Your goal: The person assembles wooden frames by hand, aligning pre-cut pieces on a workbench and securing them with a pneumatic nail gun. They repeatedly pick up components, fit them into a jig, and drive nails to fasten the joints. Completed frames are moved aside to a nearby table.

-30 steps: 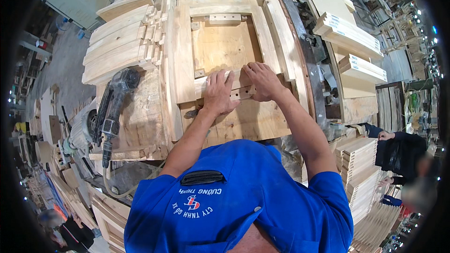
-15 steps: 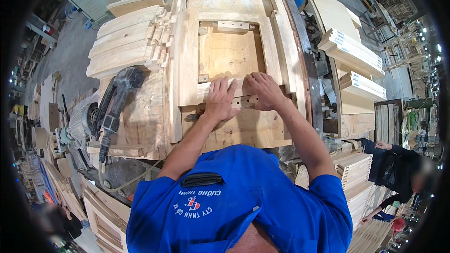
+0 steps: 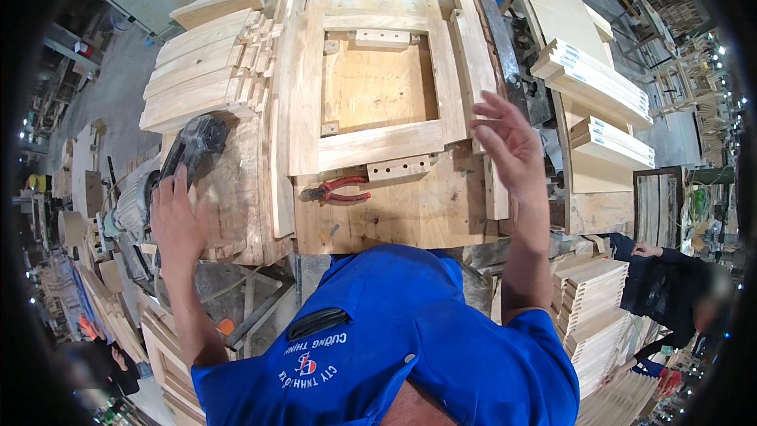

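Observation:
A light wooden frame (image 3: 380, 142) lies flat on the plywood work board in front of me. My left hand (image 3: 178, 217) is over the handle of a black nail gun (image 3: 206, 134) at the left; its fingers look stretched out and its thumb is blurred, so a grip does not show. To the right of the frame my right hand (image 3: 511, 144) is raised with fingers spread, holding nothing. A small drilled wooden block (image 3: 398, 168) sits against the frame's near rail, and another drilled block (image 3: 383, 38) is inside the far rail. Red-handled pliers (image 3: 339, 190) lie near the closer block.
Stacked wooden slats (image 3: 193, 71) lie left of the frame. Long wooden strips (image 3: 477, 71) border it on the right. More bundled pieces (image 3: 599, 87) rest on a side table. A tall stack of wood (image 3: 591, 300) stands near my right arm; a person (image 3: 670, 284) is beyond it.
Both hands have come off the frame's near rail. The left has gone to the nail gun, the right has lifted to the right. The pliers and the near block are now uncovered.

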A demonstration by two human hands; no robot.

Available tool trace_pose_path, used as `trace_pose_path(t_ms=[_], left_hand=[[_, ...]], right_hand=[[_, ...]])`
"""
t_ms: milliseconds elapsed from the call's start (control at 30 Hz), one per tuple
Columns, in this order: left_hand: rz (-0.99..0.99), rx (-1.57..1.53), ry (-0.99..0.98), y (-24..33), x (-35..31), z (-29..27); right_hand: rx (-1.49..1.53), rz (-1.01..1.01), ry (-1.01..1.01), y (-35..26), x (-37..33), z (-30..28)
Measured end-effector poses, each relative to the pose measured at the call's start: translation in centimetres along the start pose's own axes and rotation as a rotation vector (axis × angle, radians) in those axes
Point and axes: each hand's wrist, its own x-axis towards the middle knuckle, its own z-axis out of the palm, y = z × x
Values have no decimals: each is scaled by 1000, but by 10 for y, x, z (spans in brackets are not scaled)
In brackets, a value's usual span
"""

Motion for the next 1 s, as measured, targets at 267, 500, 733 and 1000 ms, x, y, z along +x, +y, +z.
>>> trace_pose_path(t_ms=[267,500,733,1000], left_hand=[[15,-379,-149,-39,30,-4],[242,-960,18,55,2,-75],[282,-1102,193,213,-11,3],[326,-1177,312,246,-26,80]], right_hand=[[56,59,-177,-6,-2,20],[193,-41,-236,-62,-8,103],[367,136,-10,-48,-9,159],[335,297,-231,17,36,129]])
